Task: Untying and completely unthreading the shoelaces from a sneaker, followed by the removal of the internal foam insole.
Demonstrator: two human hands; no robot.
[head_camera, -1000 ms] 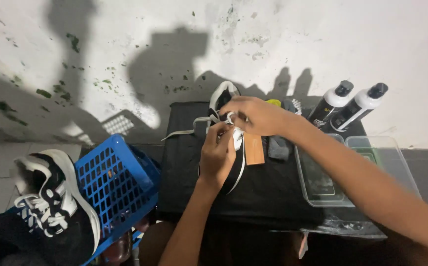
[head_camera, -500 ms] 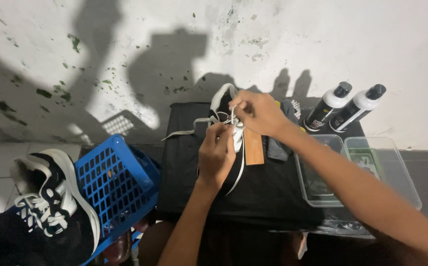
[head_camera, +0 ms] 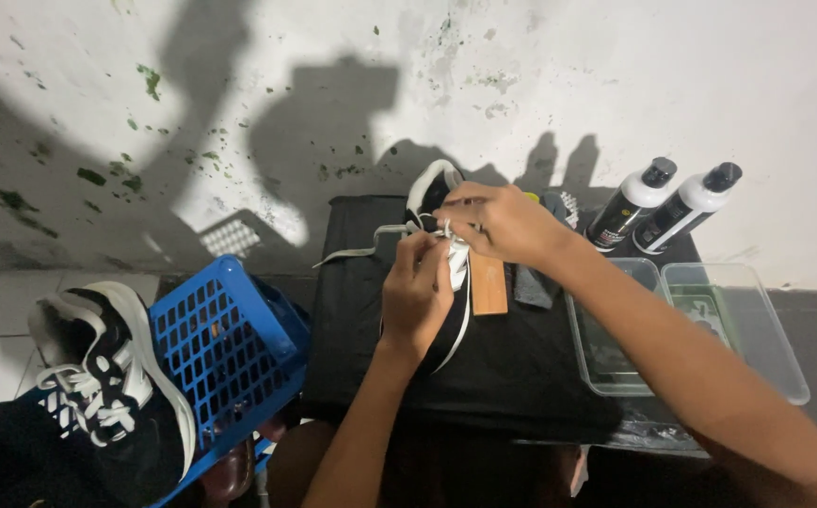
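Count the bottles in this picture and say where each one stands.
2. One white bottle with a black cap leans at the table's far right corner; the second bottle lies just right of it, above the clear trays. Others may be hidden.

blue basket | second sneaker | two bottles | clear trays

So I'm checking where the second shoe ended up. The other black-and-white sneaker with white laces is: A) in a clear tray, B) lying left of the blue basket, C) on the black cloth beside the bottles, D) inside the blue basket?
B: the black-and-white sneaker lies left of the blue basket, outside its wall, away from the hands.
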